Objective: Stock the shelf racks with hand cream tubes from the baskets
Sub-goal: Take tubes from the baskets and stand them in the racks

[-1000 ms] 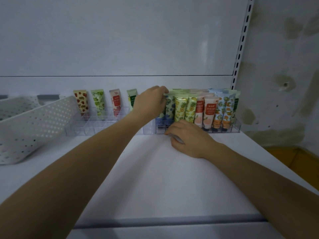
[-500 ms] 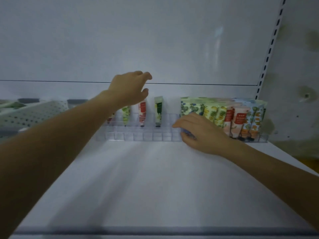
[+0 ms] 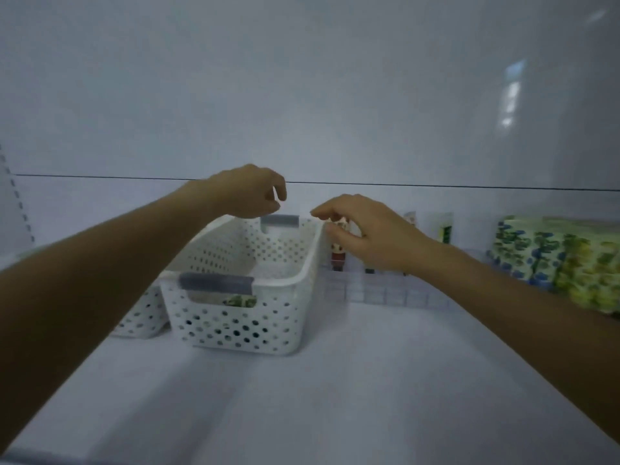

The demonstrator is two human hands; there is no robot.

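Note:
A white perforated basket [image 3: 288, 297] with grey handles stands on the shelf, left of centre. Through its near handle opening a green patterned tube [image 3: 240, 301] shows at the bottom. My left hand [image 3: 248, 193] hovers over the basket's far handle with loosely curled fingers and holds nothing. My right hand [image 3: 365, 233] hangs just right of the basket, in front of the clear rack [image 3: 385, 292], also loosely curled and holding nothing. A red strawberry tube [image 3: 337, 255] stands in the rack behind it. Blue, green and yellow tubes [image 3: 553, 263] pack the rack's right end.
A second white basket [image 3: 141, 318] sits partly hidden behind my left forearm. Two single tubes [image 3: 444, 226] stand at the back of the rack. The white shelf board [image 3: 318, 380] stretches toward me, and the back panel rises behind everything.
The view has swung left, bringing the basket into the middle. My left hand left the rack tubes and moved over the basket. My right hand lifted off the rack front and shifted left.

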